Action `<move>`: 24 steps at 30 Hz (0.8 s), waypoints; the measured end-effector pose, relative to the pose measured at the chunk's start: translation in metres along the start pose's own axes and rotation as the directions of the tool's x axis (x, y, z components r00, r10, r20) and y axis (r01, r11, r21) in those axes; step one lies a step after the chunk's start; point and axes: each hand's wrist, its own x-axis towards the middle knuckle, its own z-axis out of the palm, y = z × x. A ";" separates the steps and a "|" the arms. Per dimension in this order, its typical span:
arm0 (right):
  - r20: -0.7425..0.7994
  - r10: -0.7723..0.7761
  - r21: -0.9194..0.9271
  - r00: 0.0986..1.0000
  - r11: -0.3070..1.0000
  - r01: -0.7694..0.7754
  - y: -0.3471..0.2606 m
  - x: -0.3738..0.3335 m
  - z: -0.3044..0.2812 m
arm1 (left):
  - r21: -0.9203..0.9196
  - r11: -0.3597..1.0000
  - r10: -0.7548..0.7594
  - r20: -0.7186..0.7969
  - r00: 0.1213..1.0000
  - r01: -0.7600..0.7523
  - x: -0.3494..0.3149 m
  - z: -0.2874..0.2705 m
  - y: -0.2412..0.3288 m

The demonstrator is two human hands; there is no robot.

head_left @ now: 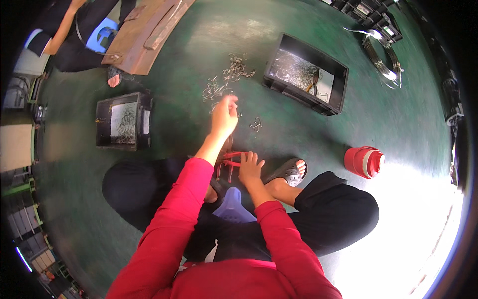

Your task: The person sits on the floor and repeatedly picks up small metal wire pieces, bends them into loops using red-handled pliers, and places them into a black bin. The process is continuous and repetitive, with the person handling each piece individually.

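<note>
My left hand (224,117) is over the floor at the near edge of a scatter of small bent metal wire hooks (215,90). Its fingers are bent together and slightly blurred; whatever they hold is hidden. Close in front of me, between my feet, stands a tool with red handles (232,158), partly covered by my left forearm. My right hand (250,168) is at the right end of these handles, its fingers spread and pointing away from me. Another heap of wire hooks (237,68) lies farther off, and a few loose hooks (256,124) lie to the right.
A black crate (303,102) with metal pieces and pliers stands ahead right, a smaller one (102,122) at left. A red jug (357,161) and a wire coil (382,62) are on the right. Another person's foot (114,79) shows beside a brown board (134,37). A blue stool (233,207) is under me.
</note>
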 end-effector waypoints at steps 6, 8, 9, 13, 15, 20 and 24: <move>-0.137 -0.121 -0.060 0.983 0.992 0.114 -0.001 0.010 0.011 | 0.284 0.945 0.085 0.262 0.961 -0.161 -0.024 0.076 -0.078; -0.044 -0.144 -0.097 0.989 0.985 0.140 0.000 0.011 0.009 | 0.281 0.944 0.087 0.295 0.951 -0.174 -0.018 0.091 -0.084; -0.088 -0.150 -0.076 0.985 0.987 0.143 0.001 0.011 0.009 | 0.277 0.941 0.102 0.313 0.944 -0.194 -0.010 0.097 -0.085; -0.209 -0.175 -0.016 0.962 0.984 0.175 0.004 0.012 0.013 | 0.212 0.901 0.235 0.494 0.837 -0.378 0.024 0.112 -0.084; -0.187 -0.187 0.002 0.964 0.982 0.190 0.005 0.015 0.013 | 0.194 0.855 0.267 0.631 0.729 -0.481 0.038 0.115 -0.083; -0.210 -0.216 0.013 0.953 0.975 0.224 0.004 0.019 0.012 | 0.207 0.716 0.317 0.755 0.574 -0.667 0.049 0.121 -0.081; -0.177 -0.250 -0.023 0.952 0.968 0.250 0.002 0.022 0.011 | 0.234 0.663 0.323 0.767 0.555 -0.711 0.048 0.121 -0.081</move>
